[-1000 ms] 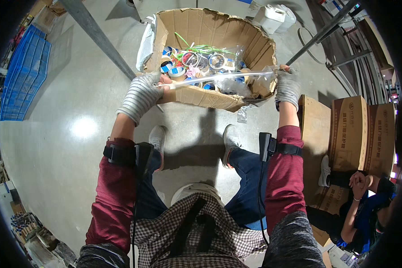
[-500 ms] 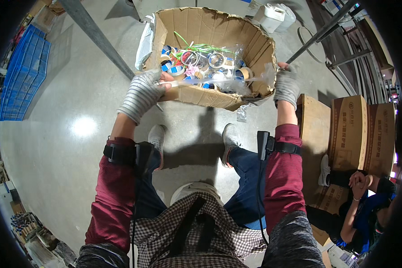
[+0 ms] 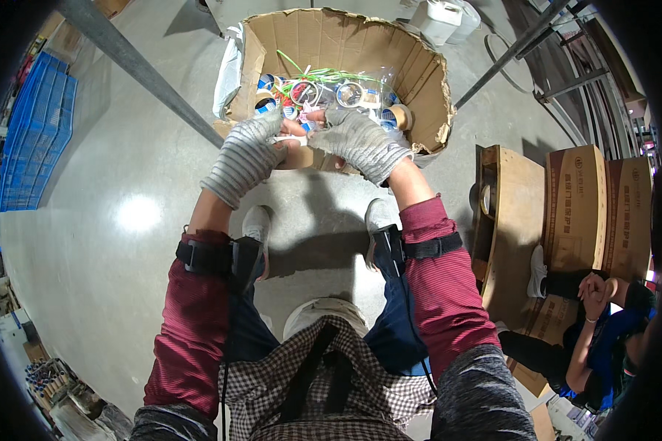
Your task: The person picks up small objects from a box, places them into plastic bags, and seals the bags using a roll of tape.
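Observation:
In grey ribbed fingerless gloves, both my hands meet over the near edge of a worn cardboard box (image 3: 331, 37). My left hand (image 3: 248, 153) is closed on a small white piece (image 3: 293, 140), its exact kind unclear. My right hand (image 3: 357, 140) is beside it, fingers bent toward the same piece; its fingertips are partly hidden, so its grip is unclear. Inside the box lie used tape rolls (image 3: 349, 94), green straps (image 3: 338, 74) and crumpled clear plastic film (image 3: 381, 84).
A wooden crate (image 3: 518, 213) and brown cartons (image 3: 575, 209) stand at the right, where another person (image 3: 596, 323) sits with hands together. Blue plastic crates (image 3: 40, 132) are far left. Metal poles (image 3: 143, 70) slant past the box; white jugs (image 3: 438, 22) stand behind it.
My right hand has swung left from the box's right edge to my left hand. The clear strip that stretched between the hands no longer shows. My left hand has moved slightly right.

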`<state>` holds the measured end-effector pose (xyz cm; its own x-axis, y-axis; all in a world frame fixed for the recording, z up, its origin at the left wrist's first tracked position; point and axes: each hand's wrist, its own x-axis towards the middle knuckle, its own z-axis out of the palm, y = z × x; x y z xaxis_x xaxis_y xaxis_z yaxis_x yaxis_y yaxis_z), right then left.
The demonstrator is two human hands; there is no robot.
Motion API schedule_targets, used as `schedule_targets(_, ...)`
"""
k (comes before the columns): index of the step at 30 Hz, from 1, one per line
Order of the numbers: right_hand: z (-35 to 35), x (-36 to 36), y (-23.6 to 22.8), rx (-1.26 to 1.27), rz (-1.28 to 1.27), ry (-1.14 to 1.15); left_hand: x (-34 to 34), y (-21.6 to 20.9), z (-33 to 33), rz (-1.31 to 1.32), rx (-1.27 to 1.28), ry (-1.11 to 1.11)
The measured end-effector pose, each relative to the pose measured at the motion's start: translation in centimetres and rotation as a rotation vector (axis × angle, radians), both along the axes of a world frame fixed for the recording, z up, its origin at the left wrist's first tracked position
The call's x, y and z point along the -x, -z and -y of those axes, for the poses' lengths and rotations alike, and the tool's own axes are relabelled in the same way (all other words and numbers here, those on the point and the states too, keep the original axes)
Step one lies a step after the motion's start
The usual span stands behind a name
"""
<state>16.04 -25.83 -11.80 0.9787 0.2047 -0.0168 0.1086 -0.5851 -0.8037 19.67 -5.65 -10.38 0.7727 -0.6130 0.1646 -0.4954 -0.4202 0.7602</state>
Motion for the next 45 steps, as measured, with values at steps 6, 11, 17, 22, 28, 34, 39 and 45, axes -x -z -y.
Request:
schedule_targets(6,1.5,0.0,0.0,0.237,-0.003,-0.098,0.0,0.2,-0.5,-0.015,0.01,0.063)
schedule_targets(11,2.3,-0.3,-0.3,0.483,0.089,0.009,0.2,0.6,-1.1,-0.282,0.03,0.035)
schedule_targets(17,6.1,-0.4,1.4,0.413,0.006,0.355,0.1,0.8,-1.2,-0.303,0.062,0.048)
schedule_targets(22,9.8,0.2,2.1,0.575,0.384,0.386,-0.1,0.8,-2.4,-0.276,0.071,0.013)
schedule_targets(28,14.2,1.8,1.6,0.138,-0.002,1.088,-0.5,0.2,-3.2,-0.272,-0.078,-0.076)
schedule_targets(34,16.6,1.3,3.5,0.125,0.035,1.158,-0.5,0.5,-3.7,-0.38,-0.015,-0.118)
schedule_targets(39,14.1,1.4,1.4,-0.119,0.075,1.209,-0.3,0.3,-3.3,-0.342,-0.064,-0.137)
schedule_targets(45,15.2,0.9,1.7,-0.663,0.105,1.373,-0.2,0.5,-3.2,-0.222,0.025,-0.076)
